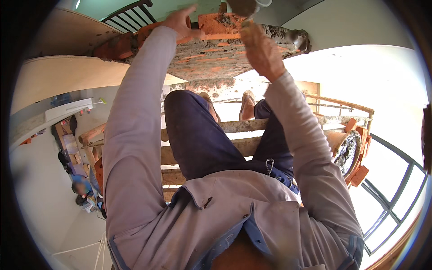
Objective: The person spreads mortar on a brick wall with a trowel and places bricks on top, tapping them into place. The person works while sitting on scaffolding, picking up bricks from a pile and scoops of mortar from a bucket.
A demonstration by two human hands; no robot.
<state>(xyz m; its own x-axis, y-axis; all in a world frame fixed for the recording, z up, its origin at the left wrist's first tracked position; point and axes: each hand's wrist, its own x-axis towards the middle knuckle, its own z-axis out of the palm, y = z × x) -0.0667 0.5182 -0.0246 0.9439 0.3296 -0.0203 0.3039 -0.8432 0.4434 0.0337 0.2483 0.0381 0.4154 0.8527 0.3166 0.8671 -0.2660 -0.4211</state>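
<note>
At the top of the brick wall (202,58), an orange brick (220,26) lies on the top course with a dab of grey mortar on its face. My left hand (180,22) rests at the left end of this brick, fingers spread apart. In my right hand (264,51) is a trowel (242,7), gripped by its handle; the blade is raised over the right end of the brick and partly cut off by the upper edge. Wet mortar (299,40) is heaped at the wall's right end.
I am on a scaffold of wooden planks (243,148) and rusty poles (342,102). At my right stand a mortar bucket (347,153) and loose bricks (359,175), near a dark-framed window (391,202). A dark railing (130,17) is beyond the wall. Far below left is a person (82,186).
</note>
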